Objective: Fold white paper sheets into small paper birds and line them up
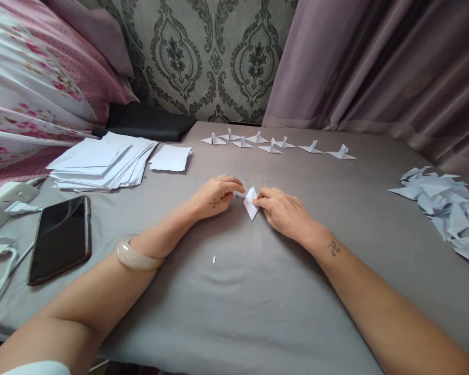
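A small white folded paper diamond point(251, 204) lies on the grey cloth between my hands, its narrow point towards me and its upper end split into tips. My right hand point(283, 209) grips its right edge, thumb and fingers closed together there. Just left of the paper, my left hand point(218, 197) is loosely curled with the index finger reaching towards it. A narrow gap shows between that fingertip and the paper, and nothing is in this hand.
Several folded paper figures point(271, 147) stand at the back. Left are a large paper stack point(97, 161), a smaller stack point(171, 158), a phone point(60, 239) and a power strip point(8, 205) with cables. Folded pieces point(451, 211) are heaped right. A paper scrap point(214, 259) lies in front.
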Motion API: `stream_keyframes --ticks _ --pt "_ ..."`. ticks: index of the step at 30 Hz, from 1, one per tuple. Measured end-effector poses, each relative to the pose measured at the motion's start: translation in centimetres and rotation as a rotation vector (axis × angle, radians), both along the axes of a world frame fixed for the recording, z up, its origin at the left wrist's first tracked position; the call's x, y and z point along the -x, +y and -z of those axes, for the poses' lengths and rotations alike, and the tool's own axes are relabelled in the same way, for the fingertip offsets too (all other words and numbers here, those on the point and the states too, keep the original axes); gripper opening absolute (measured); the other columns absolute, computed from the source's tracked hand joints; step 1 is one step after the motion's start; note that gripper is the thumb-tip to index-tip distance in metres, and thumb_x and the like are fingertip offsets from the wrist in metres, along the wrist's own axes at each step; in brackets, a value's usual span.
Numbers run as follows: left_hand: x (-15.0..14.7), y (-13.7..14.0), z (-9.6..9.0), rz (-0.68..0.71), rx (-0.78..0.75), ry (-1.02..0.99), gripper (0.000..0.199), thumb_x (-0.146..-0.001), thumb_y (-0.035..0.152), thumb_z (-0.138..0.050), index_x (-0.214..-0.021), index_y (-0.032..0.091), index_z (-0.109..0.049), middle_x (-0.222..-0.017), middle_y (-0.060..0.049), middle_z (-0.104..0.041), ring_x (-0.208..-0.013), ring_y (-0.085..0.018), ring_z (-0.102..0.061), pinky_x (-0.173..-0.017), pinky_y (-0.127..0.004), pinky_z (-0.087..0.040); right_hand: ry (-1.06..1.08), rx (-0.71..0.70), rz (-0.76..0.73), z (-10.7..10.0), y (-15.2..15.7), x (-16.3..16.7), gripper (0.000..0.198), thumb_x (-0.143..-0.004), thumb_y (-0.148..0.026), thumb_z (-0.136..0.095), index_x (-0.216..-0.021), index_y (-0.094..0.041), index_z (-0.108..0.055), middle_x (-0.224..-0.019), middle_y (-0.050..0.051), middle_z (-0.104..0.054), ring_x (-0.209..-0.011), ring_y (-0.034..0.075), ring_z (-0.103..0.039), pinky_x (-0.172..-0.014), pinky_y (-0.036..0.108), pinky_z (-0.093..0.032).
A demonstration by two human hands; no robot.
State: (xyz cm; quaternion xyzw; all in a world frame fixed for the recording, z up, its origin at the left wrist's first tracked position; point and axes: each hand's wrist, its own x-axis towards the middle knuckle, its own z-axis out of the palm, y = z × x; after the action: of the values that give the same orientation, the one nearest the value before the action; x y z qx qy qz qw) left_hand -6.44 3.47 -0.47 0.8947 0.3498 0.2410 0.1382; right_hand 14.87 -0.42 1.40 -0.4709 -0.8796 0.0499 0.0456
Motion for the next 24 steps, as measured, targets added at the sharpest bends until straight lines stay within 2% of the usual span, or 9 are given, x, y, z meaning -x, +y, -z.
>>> stream_keyframes --ticks 3,7,13,20,24 --pt "-0.7 -0.7 0.1 0.114 -0.062 0.187 0.051 -0.078 0.001 -0.037 -0.119 0.018 -0.062 -0.109 -0.009 -0.064 -0.102 -0.019 -0.056 -0.086 -0.028 -0.046 -0.016 0.006 0.007 -0.2 0.0 0.0 0.034 -0.091 -0.011 -0.04 -0.102 -0.024 -0.069 -0.105 0.006 -0.063 -0.092 0.02 -0.053 -0.059 0.03 -0.032" --pt "-1.1 -1.1 -0.2 0.116 -0.106 0.37 0.048 -0.082 0.004 -0.036 -0.12 0.017 -0.062 -0.1 -0.01 -0.063 -0.096 -0.02 -0.055 -0.08 -0.028 -0.047 0.018 0.084 -0.001 -0.9 0.1 -0.8 0.036 -0.089 -0.01 -0.042 -0.105 -0.028 -0.07 -0.114 0.004 -0.063 -0.099 0.02 -0.055 -0.065 0.029 -0.036" --pt "-0.7 -1.0 -0.8 0.169 -0.084 0.348 0.045 -0.083 0.005 -0.037 -0.115 0.018 -0.065 -0.107 -0.01 -0.064 -0.103 -0.021 -0.057 -0.084 -0.029 -0.048 0.051 0.146 -0.011 -1.5 0.1 -1.5 0.042 -0.085 -0.006 -0.042 -0.106 -0.028 -0.07 -0.121 0.003 -0.062 -0.103 0.021 -0.057 -0.074 0.031 -0.04" --pt "-0.8 -1.1 -1.0 0.102 -0.032 0.295 0.036 -0.075 0.006 -0.042 -0.092 0.017 -0.071 -0.107 -0.008 -0.069 -0.102 -0.021 -0.061 -0.087 -0.03 -0.05 0.122 0.177 0.01 -1.4 0.6 -1.8 0.035 -0.086 -0.012 -0.044 -0.101 -0.027 -0.072 -0.118 0.002 -0.064 -0.101 0.02 -0.06 -0.076 0.03 -0.043" --pt "-1.0 -1.3 -1.1 0.066 0.004 0.237 0.03 -0.071 0.007 -0.044 -0.081 0.015 -0.071 -0.105 -0.009 -0.07 -0.1 -0.022 -0.062 -0.084 -0.031 -0.051 0.224 0.188 -0.025 -0.8 1.2 -2.2 0.035 -0.081 -0.009 -0.045 -0.094 -0.026 -0.074 -0.114 0.001 -0.067 -0.094 0.017 -0.063 -0.08 0.028 -0.044"
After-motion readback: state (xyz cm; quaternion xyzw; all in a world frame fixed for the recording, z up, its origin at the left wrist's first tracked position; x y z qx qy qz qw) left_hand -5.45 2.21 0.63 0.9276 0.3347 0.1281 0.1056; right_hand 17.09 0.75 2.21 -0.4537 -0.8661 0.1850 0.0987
